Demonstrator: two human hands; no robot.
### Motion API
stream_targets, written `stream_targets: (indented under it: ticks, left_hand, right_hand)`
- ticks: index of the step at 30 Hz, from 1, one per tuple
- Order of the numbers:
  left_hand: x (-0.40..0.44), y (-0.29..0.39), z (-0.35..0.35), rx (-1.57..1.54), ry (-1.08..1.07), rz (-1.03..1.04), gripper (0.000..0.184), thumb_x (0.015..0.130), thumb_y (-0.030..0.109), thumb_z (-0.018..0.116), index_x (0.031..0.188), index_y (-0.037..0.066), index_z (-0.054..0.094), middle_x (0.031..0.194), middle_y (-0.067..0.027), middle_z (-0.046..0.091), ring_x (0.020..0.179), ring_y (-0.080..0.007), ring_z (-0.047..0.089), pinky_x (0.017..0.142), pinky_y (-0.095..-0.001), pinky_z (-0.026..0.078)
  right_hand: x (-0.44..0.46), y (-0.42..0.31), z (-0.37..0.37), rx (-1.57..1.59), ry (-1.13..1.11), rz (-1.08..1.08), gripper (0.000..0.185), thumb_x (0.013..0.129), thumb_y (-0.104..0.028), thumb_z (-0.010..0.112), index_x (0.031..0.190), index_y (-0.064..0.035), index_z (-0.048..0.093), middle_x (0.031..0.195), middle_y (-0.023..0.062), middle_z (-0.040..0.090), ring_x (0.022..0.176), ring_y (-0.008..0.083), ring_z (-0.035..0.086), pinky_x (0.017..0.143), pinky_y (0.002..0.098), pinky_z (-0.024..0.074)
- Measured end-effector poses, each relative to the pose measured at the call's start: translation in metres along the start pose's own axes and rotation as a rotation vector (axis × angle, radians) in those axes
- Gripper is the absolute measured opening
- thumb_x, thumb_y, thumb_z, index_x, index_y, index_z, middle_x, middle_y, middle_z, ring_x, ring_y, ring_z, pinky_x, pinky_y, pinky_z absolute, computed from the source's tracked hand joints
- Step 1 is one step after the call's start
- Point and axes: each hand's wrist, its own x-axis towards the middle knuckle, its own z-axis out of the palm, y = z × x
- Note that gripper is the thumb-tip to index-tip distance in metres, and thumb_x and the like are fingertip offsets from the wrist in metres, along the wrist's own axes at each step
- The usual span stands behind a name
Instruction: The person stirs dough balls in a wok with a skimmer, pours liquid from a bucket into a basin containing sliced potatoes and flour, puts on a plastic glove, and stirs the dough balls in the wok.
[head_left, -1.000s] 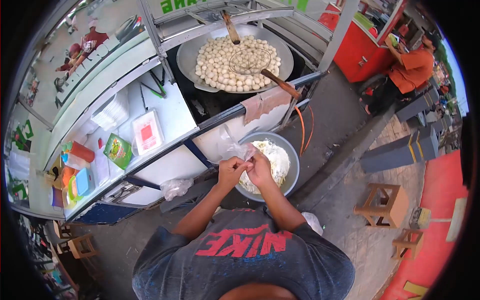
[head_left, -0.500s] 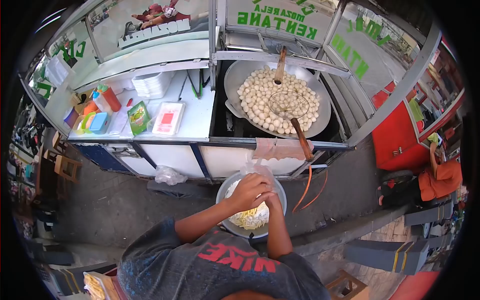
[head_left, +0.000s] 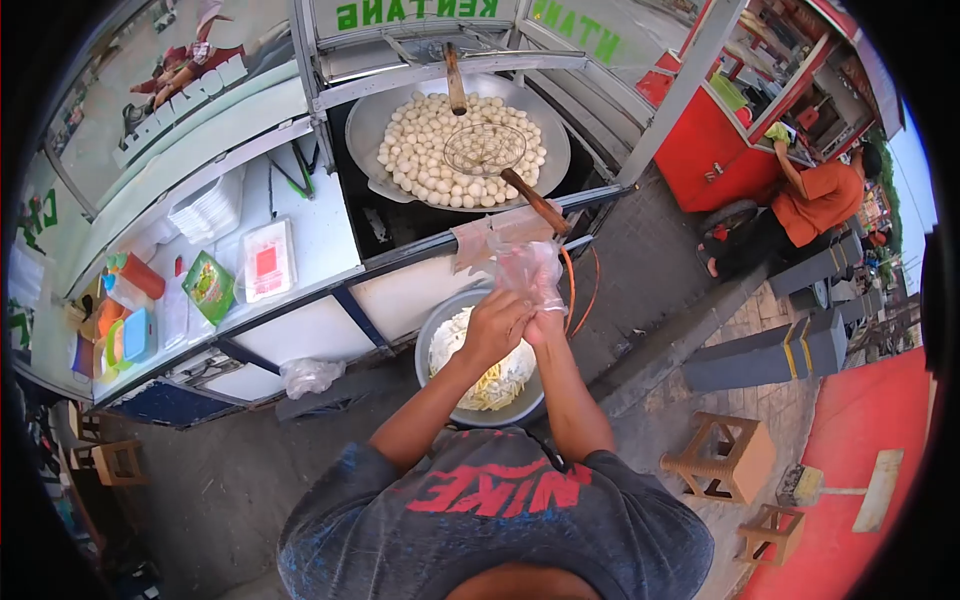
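Observation:
My left hand (head_left: 498, 328) is closed, its fingers pinching the edge of a clear plastic glove (head_left: 530, 268) at my right wrist. My right hand (head_left: 544, 285) is inside the thin, wrinkled glove, its fingers pointing up and away from me; the film blurs their exact shape. Below both hands stands a grey basin (head_left: 432, 332). In it lie white flour (head_left: 447, 340) and pale yellow potato strips (head_left: 490, 393), partly covered by my left hand and forearm.
A large wok (head_left: 560, 150) on the cart holds many pale balls (head_left: 420, 140). A wire skimmer (head_left: 486, 148) rests on them, its wooden handle overhanging the cart edge. Sauce bottles (head_left: 140, 275) and white trays (head_left: 208, 208) stand left. A person in orange (head_left: 815, 205) is at a red cart.
My view has turned to the right. The glove now stands up over my right hand, with its film spread out; my left hand has shifted to its wrist edge.

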Motion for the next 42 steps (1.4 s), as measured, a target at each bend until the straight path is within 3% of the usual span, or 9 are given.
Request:
stream_targets:
  ticks: [6,12,16,20,23,25,32,36,42]
  left_hand:
    - [0.011,0.017,0.0,0.035,0.082,0.018,0.018,0.066,-0.002,0.067,0.084,0.002,0.065,0.081,-0.0102,0.061,0.074,-0.0278,0.061,0.061,-0.0358,0.049]
    - [0.008,0.026,0.028,0.035,0.076,0.055,0.019,0.068,-0.001,0.066,0.087,0.002,0.065,0.075,-0.0099,0.056,0.067,-0.0271,0.059,0.056,-0.0364,0.049]
    - [0.023,0.026,0.047,0.06,0.041,0.007,0.015,0.073,0.001,0.066,0.088,0.001,0.064,0.067,-0.0086,0.047,0.059,-0.024,0.055,0.051,-0.0358,0.046]
    - [0.021,0.014,0.08,-0.07,-0.032,0.038,0.016,0.078,0.003,0.066,0.094,0.002,0.066,0.065,-0.0084,0.051,0.056,-0.0242,0.054,0.049,-0.0339,0.044]
    - [-0.013,-0.002,0.12,-0.075,0.009,-0.274,0.015,0.079,0.005,0.066,0.094,0.003,0.067,0.067,-0.0096,0.055,0.057,-0.0247,0.056,0.05,-0.0334,0.045]
    - [-0.039,-0.015,0.146,0.009,0.077,-0.514,0.012,0.081,0.007,0.066,0.093,0.003,0.068,0.068,-0.0098,0.057,0.057,-0.0237,0.058,0.051,-0.0329,0.046]
    - [-0.102,0.002,0.178,0.146,0.391,-1.064,0.011,0.085,0.007,0.063,0.094,0.002,0.068,0.075,-0.0089,0.066,0.06,-0.0127,0.06,0.055,-0.026,0.047]
    - [-0.086,0.004,0.177,0.172,0.386,-1.054,0.013,0.086,0.008,0.063,0.096,0.001,0.067,0.076,-0.0067,0.066,0.064,-0.0091,0.058,0.057,-0.0239,0.047]
    - [-0.18,-0.022,0.166,0.136,0.6,-1.169,0.015,0.085,0.012,0.063,0.093,0.0,0.068,0.074,-0.0084,0.068,0.059,-0.0116,0.061,0.055,-0.0278,0.048]
  right_hand:
    - [0.003,-0.033,0.016,0.211,-0.39,0.199,0.081,0.083,-0.071,0.038,0.148,-0.0274,0.018,0.151,0.0111,0.023,0.136,0.034,0.026,0.108,0.0511,0.025]
    - [0.039,-0.045,0.019,0.08,-0.127,0.256,0.078,0.085,-0.068,0.041,0.148,-0.0308,0.013,0.151,0.0065,0.021,0.129,0.0351,0.033,0.105,0.0531,0.0259]
    - [0.065,-0.078,0.013,-0.17,-0.027,0.105,0.073,0.091,-0.056,0.045,0.148,-0.0196,0.018,0.151,0.0076,0.019,0.127,0.0336,0.035,0.095,0.0505,0.0403]
    - [0.106,-0.143,-0.046,-0.499,0.358,-0.078,0.057,0.092,-0.042,0.052,0.137,-0.0074,0.042,0.146,0.0121,0.034,0.133,0.0288,0.033,0.09,0.0427,0.0463]
    - [0.179,-0.144,-0.165,-1.137,0.283,0.14,0.052,0.085,-0.043,0.065,0.119,-0.0057,0.051,0.09,0.0056,0.055,0.073,0.0124,0.05,0.065,0.0289,0.0433]
    - [0.186,-0.123,-0.18,-0.938,0.2,0.569,0.046,0.085,-0.038,0.066,0.112,-0.0104,0.042,0.09,0.0074,0.053,0.074,0.02,0.056,0.058,0.0357,0.0501]
    - [0.246,-0.113,-0.131,-0.183,0.075,0.794,0.027,0.078,-0.009,0.063,0.101,-0.0115,0.049,0.077,0.0062,0.058,0.059,0.0171,0.058,0.048,0.0345,0.0506]
    - [0.303,-0.138,-0.109,-0.736,-0.244,0.65,0.01,0.076,-0.007,0.06,0.07,-0.0024,0.053,0.054,0.0061,0.054,0.044,0.017,0.052,0.041,0.0306,0.0418]
    - [0.304,-0.233,-0.142,-1.93,-0.434,-0.231,0.036,0.077,-0.006,0.053,0.113,-0.0048,0.051,0.083,0.0189,0.064,0.073,0.0332,0.064,0.061,0.0431,0.0478]
